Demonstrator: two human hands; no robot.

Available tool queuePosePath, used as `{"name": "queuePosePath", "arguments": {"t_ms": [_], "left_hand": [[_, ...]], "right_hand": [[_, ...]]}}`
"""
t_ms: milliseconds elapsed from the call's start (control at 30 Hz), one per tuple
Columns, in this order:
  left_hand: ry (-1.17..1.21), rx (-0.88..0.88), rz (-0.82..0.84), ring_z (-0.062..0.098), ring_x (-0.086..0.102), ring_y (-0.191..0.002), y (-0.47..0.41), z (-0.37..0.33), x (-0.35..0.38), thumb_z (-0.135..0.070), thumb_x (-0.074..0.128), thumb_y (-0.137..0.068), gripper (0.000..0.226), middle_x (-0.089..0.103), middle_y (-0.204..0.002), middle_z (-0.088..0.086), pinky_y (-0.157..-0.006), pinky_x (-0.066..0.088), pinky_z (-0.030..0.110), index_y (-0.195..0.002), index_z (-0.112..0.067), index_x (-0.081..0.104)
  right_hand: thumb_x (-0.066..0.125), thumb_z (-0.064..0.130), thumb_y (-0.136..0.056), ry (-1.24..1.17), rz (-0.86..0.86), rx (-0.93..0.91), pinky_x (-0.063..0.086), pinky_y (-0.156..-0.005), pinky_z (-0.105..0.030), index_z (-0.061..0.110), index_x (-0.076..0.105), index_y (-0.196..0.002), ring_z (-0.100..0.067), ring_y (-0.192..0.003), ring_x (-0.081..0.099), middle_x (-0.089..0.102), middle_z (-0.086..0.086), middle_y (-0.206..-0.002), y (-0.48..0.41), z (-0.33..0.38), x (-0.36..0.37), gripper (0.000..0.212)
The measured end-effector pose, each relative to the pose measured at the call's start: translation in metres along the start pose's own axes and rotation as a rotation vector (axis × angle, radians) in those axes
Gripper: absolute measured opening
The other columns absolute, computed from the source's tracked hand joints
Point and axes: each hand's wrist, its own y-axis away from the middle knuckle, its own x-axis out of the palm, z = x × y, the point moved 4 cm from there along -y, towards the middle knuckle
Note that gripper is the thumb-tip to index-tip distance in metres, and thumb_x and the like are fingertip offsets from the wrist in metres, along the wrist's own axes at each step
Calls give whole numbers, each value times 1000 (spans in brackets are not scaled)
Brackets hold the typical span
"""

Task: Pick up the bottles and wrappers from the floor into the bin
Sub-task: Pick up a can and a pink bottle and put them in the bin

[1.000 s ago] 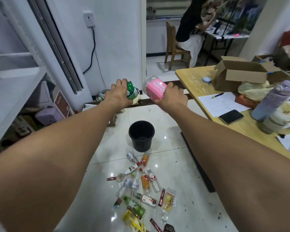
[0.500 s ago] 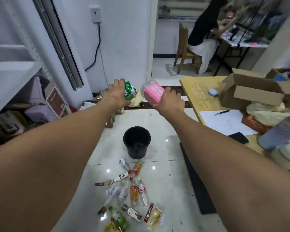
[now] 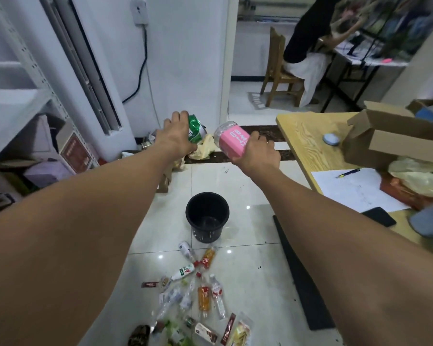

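round plastic bin (image 3: pixel 207 216): black | crumpled can (image 3: pixel 196 128): green, white lettering | clear bottle's label (image 3: pixel 231 142): pink, white print | wooden tabletop (image 3: pixel 308 143): pale grain

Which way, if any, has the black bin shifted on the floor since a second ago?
No. The black bin still stands just beyond the same tile joint; only the camera's view has shifted.

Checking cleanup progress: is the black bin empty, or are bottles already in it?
Empty, as far as shows: the black bin stands upright, its bottom bare, nothing inside.
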Motion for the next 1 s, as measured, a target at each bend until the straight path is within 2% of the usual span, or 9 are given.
{"name": "queuePosePath", "arguments": {"t_ms": [300, 567, 1000], "left_hand": [[15, 138, 57, 33, 40, -120, -89, 76, 0, -26, 72, -77, 75, 38, -132, 12, -93, 39, 51, -135, -11, 29], [25, 269, 76, 34, 40, -117, -144, 138, -11, -27, 72, -76, 73, 38, -129, 12, -91, 39, 50, -133, -11, 30], [31, 316, 108, 33, 41, -117, -178, 160, 1, -28, 72, -76, 73, 39, -129, 13, -90, 42, 49, -134, -11, 30]], "right_hand": [[69, 47, -79, -54, -35, 175, 44, -86, -39, 8, 36, -130, -30, -121, 45, 49, -12, -128, -56, 83, 32, 73], [67, 49, -80, -51, -103, 242, 45, -81, -38, 8, 36, -129, -29, -119, 45, 49, -11, -127, -83, 164, 48, 72], [66, 49, -80, -24, -133, 306, 46, -81, -38, 8, 36, -128, -29, -118, 45, 49, -12, -126, -115, 178, 53, 70]]}}
